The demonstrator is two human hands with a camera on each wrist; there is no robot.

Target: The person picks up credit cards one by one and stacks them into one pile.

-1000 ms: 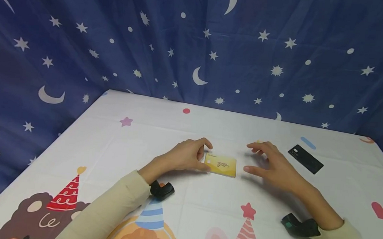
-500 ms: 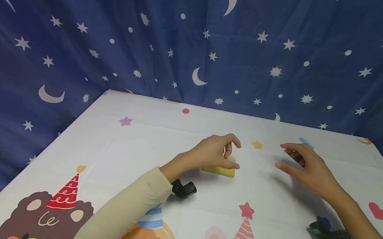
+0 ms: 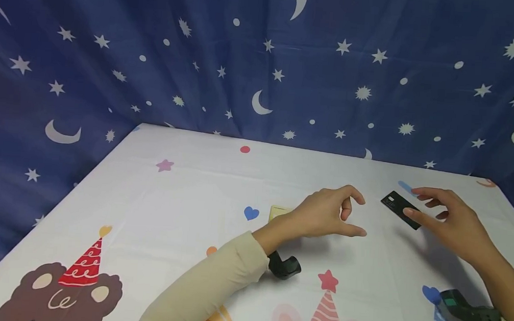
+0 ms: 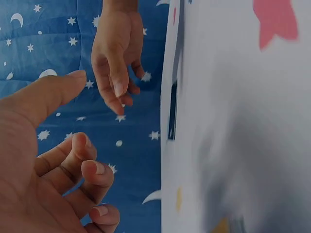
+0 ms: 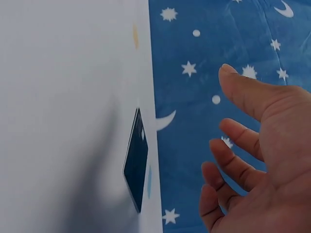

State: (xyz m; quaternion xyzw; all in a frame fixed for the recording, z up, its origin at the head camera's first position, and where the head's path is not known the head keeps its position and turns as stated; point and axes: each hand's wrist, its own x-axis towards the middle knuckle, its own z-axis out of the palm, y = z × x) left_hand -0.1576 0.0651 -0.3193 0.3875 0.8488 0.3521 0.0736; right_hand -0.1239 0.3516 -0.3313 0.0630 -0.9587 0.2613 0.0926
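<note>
A black card (image 3: 399, 208) with a chip and "VIP" lettering lies flat on the white tablecloth. My right hand (image 3: 458, 227) hovers above its right end, thumb and fingers spread apart and holding nothing; the thumb overlaps the card in the head view. To the card's left, my left hand (image 3: 326, 214) hangs over the cloth with a wide gap between thumb and loosely bent fingers. Behind the left wrist lies a yellow card (image 3: 278, 212), mostly hidden. In the right wrist view the black card (image 5: 137, 162) appears edge-on, apart from the fingers.
The tablecloth (image 3: 183, 210) carries printed stars, hearts and animals in party hats. A dark blue curtain (image 3: 211, 45) with moons and stars hangs along the table's back and left edges. Each wrist wears a black camera mount (image 3: 285, 266).
Both hands have moved right. The left went from beside the yellow card across it, and now its forearm side covers most of it. The right passed over the black card to its right end.
</note>
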